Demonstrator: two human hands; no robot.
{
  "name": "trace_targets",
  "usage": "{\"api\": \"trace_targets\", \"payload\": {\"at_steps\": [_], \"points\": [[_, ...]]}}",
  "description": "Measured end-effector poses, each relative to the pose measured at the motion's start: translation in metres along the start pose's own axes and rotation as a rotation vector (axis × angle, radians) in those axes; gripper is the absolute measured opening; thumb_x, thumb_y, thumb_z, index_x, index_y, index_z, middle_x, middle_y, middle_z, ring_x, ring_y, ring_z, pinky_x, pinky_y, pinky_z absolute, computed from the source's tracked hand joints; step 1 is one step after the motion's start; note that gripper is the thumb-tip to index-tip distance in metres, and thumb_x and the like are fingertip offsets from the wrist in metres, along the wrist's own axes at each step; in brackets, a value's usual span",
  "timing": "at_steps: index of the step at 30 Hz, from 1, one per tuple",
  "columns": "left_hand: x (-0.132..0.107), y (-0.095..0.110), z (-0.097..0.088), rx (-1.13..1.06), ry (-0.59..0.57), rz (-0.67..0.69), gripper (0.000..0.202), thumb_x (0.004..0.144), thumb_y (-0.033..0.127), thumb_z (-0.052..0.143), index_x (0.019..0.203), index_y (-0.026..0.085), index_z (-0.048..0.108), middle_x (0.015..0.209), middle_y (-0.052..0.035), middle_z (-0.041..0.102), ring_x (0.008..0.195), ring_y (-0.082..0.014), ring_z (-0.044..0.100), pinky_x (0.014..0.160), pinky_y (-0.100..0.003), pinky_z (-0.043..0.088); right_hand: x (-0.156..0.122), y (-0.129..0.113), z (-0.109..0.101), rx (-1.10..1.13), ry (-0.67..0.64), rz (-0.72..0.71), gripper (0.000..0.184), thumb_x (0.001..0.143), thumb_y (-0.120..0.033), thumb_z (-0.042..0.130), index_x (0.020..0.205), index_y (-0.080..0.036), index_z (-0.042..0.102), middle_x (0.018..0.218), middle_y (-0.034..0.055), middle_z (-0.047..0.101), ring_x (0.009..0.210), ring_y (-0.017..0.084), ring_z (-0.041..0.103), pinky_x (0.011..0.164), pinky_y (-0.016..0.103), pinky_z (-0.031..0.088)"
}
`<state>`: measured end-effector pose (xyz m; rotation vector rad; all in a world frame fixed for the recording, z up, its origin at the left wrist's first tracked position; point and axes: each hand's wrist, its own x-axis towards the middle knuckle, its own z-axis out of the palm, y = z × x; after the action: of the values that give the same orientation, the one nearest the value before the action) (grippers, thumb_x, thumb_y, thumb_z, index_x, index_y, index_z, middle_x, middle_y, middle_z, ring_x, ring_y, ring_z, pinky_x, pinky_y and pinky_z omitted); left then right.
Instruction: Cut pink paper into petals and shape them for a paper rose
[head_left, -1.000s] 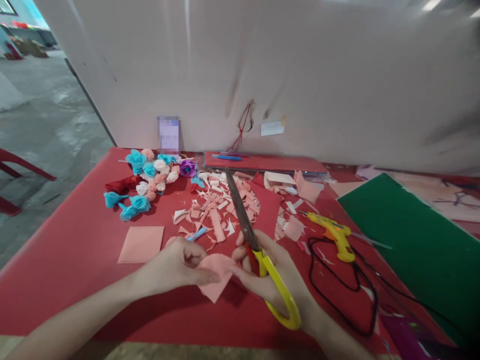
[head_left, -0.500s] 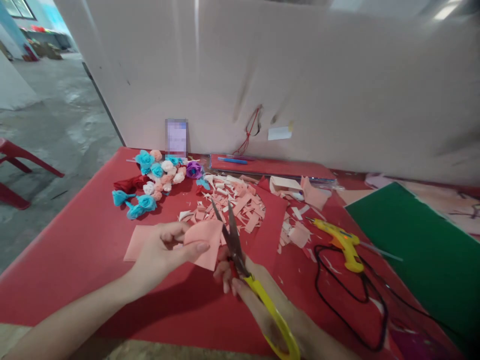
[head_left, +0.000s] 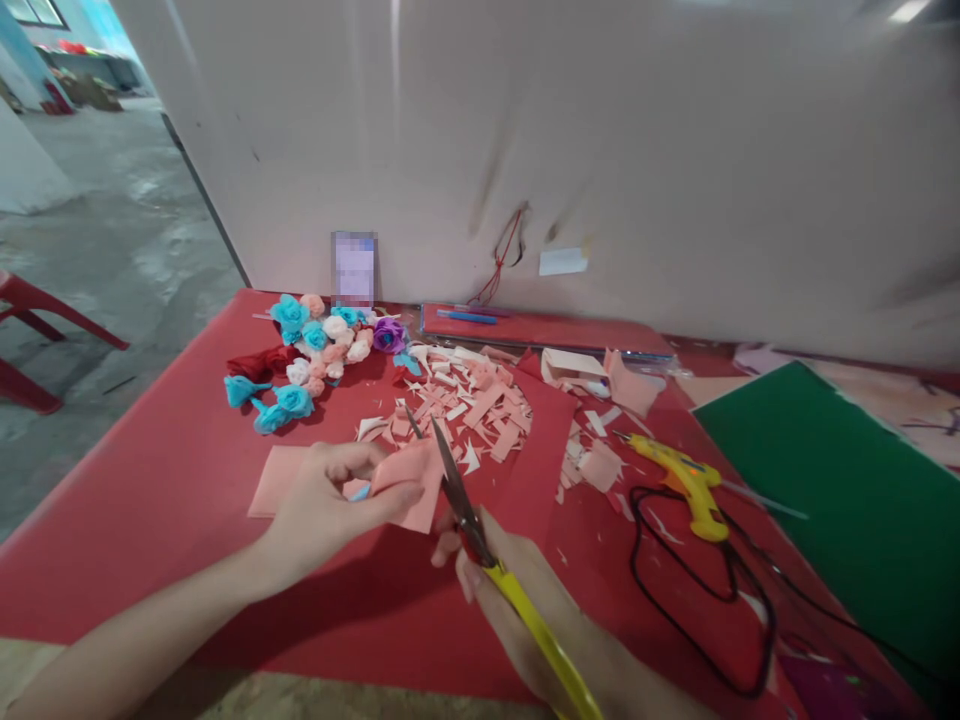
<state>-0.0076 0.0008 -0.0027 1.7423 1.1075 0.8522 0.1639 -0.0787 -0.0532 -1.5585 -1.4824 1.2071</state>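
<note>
Between the thumb and fingers of my left hand [head_left: 337, 495] is a curled piece of pink paper [head_left: 421, 508], held just above the red table [head_left: 315, 610]. My right hand [head_left: 517, 590] grips yellow-handled scissors [head_left: 469, 520]. Their blades are parted and point away from me, right at the paper's right edge. Under my left wrist lies a flat pink sheet [head_left: 271, 480]. Beyond the blades spreads a heap of pink and white paper scraps [head_left: 480, 395]. Part of the scissor handle drops below the view.
Paper flowers in blue, pink, white and purple [head_left: 315, 345] lie at the back left, near a phone [head_left: 355, 270] against the white panel [head_left: 637, 150]. A yellow glue gun [head_left: 686, 480] with a black cord rests on the right, beside a green sheet [head_left: 840, 500]. A red stool [head_left: 45, 340] stands left.
The scissor blades have come somewhat closer together and shifted slightly left over the paper. The paper's top edge is now folded lower, and a white scrap shows on the heap below the blades.
</note>
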Motion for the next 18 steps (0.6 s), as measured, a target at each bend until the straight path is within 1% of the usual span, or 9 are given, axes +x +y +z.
{"api": "trace_targets", "payload": {"at_steps": [2, 5, 9, 12, 13, 14, 15, 16, 18], "points": [[0.000, 0.000, 0.000, 0.028, 0.015, 0.027, 0.028, 0.066, 0.024, 0.059, 0.046, 0.014, 0.042, 0.042, 0.0064, 0.035, 0.043, -0.0047, 0.029, 0.040, -0.017, 0.022, 0.000, -0.001, 0.000, -0.049, -0.016, -0.001, 0.020, 0.079, -0.028, 0.040, 0.085, -0.016, 0.054, 0.066, 0.0037, 0.056, 0.044, 0.008, 0.041, 0.041, 0.020, 0.030], [0.000, 0.001, 0.001, 0.042, 0.024, 0.041, 0.023, 0.066, 0.024, 0.059, 0.048, 0.014, 0.049, 0.042, 0.0060, 0.040, 0.042, -0.0050, 0.032, 0.041, -0.017, 0.024, 0.001, -0.002, -0.002, -0.101, -0.029, -0.041, 0.017, 0.078, -0.026, 0.040, 0.084, -0.017, 0.053, 0.071, 0.0051, 0.058, 0.043, 0.007, 0.040, 0.039, 0.019, 0.030], [0.001, 0.001, 0.002, 0.019, 0.026, 0.021, 0.025, 0.066, 0.025, 0.060, 0.047, 0.014, 0.047, 0.042, 0.0063, 0.038, 0.042, -0.0049, 0.032, 0.040, -0.016, 0.024, 0.000, -0.005, -0.004, -0.109, -0.044, -0.038, 0.020, 0.080, -0.029, 0.038, 0.080, -0.016, 0.053, 0.061, 0.0017, 0.054, 0.038, 0.006, 0.033, 0.036, 0.019, 0.026], [0.002, 0.002, 0.002, -0.035, 0.003, -0.019, 0.031, 0.065, 0.025, 0.060, 0.045, 0.015, 0.038, 0.042, 0.0070, 0.032, 0.042, -0.0045, 0.028, 0.039, -0.017, 0.021, -0.003, -0.015, -0.006, -0.066, -0.005, -0.051, 0.017, 0.078, -0.030, 0.044, 0.076, -0.017, 0.055, 0.068, 0.0039, 0.058, 0.048, 0.009, 0.045, 0.046, 0.021, 0.036], [0.002, 0.002, 0.002, -0.058, -0.012, -0.037, 0.033, 0.065, 0.025, 0.059, 0.045, 0.015, 0.036, 0.042, 0.0071, 0.031, 0.042, -0.0043, 0.026, 0.039, -0.017, 0.020, -0.004, -0.019, -0.007, -0.043, 0.023, -0.040, 0.017, 0.077, -0.031, 0.046, 0.077, -0.018, 0.056, 0.070, 0.0043, 0.058, 0.054, 0.011, 0.049, 0.051, 0.021, 0.039], [0.002, 0.002, 0.002, -0.084, -0.030, -0.057, 0.034, 0.065, 0.026, 0.059, 0.045, 0.015, 0.034, 0.042, 0.0072, 0.029, 0.042, -0.0042, 0.025, 0.039, -0.017, 0.019, -0.005, -0.022, -0.007, -0.011, 0.036, -0.011, 0.018, 0.077, -0.033, 0.047, 0.078, -0.017, 0.057, 0.071, 0.0045, 0.058, 0.057, 0.012, 0.050, 0.052, 0.021, 0.039], [0.003, 0.002, 0.002, -0.111, -0.047, -0.075, 0.034, 0.065, 0.026, 0.059, 0.045, 0.015, 0.034, 0.043, 0.0073, 0.028, 0.042, -0.0041, 0.024, 0.039, -0.017, 0.018, -0.005, -0.025, -0.007, 0.026, 0.052, 0.019, 0.022, 0.077, -0.036, 0.048, 0.074, -0.017, 0.057, 0.067, 0.0038, 0.057, 0.055, 0.011, 0.048, 0.049, 0.021, 0.038], [0.003, 0.002, 0.002, -0.138, -0.058, -0.091, 0.034, 0.065, 0.027, 0.059, 0.046, 0.016, 0.034, 0.043, 0.0074, 0.028, 0.042, -0.0041, 0.024, 0.039, -0.016, 0.018, -0.005, -0.026, -0.006, 0.061, 0.040, 0.064, 0.025, 0.077, -0.038, 0.048, 0.072, -0.016, 0.057, 0.063, 0.0027, 0.055, 0.051, 0.010, 0.045, 0.047, 0.020, 0.036], [0.003, 0.001, 0.003, -0.200, -0.075, -0.112, 0.034, 0.065, 0.027, 0.060, 0.046, 0.016, 0.035, 0.044, 0.0075, 0.028, 0.042, -0.0040, 0.023, 0.039, -0.016, 0.018, -0.003, -0.025, -0.004, 0.107, 0.008, 0.138, 0.031, 0.078, -0.043, 0.047, 0.066, -0.015, 0.055, 0.051, -0.0015, 0.046, 0.042, 0.007, 0.035, 0.040, 0.019, 0.028]]}}
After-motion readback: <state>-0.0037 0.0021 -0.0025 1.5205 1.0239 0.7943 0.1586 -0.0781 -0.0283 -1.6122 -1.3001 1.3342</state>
